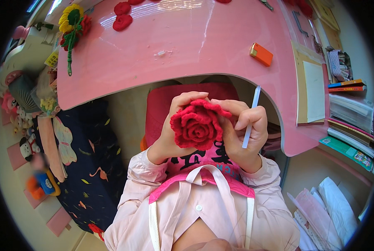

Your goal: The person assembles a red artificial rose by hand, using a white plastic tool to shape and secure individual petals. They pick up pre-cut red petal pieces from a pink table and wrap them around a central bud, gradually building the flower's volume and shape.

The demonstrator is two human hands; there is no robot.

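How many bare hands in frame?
2: the left hand at the left side of the red crocheted rose, the right hand at its right side, also holding a slim pale stick.

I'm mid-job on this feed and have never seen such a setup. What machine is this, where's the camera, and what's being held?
There's no machine here: these are a person's bare hands. The one picture comes from a wide fisheye camera worn on the head, looking down, so straight edges bend near the rim. Left in the picture is the person's left.

The left hand supports a red fabric-like rose. The right hand touches its edge while also holding a slim pale stick.

Beyond them, the pink table carries red petal-like pieces, a yellow flower at the left and an orange lighter-like object at the right.
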